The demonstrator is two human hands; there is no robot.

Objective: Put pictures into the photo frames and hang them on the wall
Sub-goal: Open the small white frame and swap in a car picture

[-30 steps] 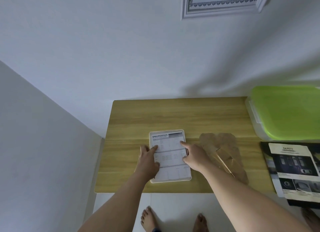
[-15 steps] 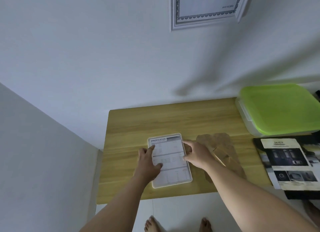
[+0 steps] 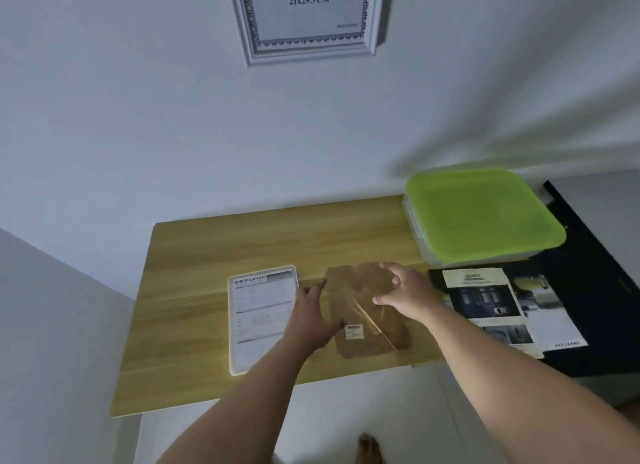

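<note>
Two bare hands reach over a wooden table (image 3: 207, 256) in the head view, and both are on a brown backing board (image 3: 374, 346) that lies flat near the middle of the tabletop. The left hand (image 3: 311, 321) is seen from the back, its fingers stretched fairly straight across the board's left edge with the forefinger pointing toward the wall; its thumb is hidden, so how it sits against the board cannot be told. The right hand (image 3: 405, 294) is spread wide, its fingers bent and apart, with the thumb tip and fingertips pressing down on the board's upper right part; nothing is gripped or pinched. The hands are apart, one at each side of the board. A shiny diagonal strip (image 3: 367, 320) and a small pale label (image 3: 354, 331) show on the board between the wrists. Just beside the left hand, a small white photo frame (image 3: 259, 311) lies flat with a sheet headed "SPECIFICATION" in it, touched by neither hand. A larger white frame (image 3: 308, 53) marked "21x29.7CM" hangs on the wall above. At the table's far right corner stands a green-lidded container (image 3: 481, 214), and near it lies a leaflet (image 3: 485, 297) headed "SAFETY".
</note>
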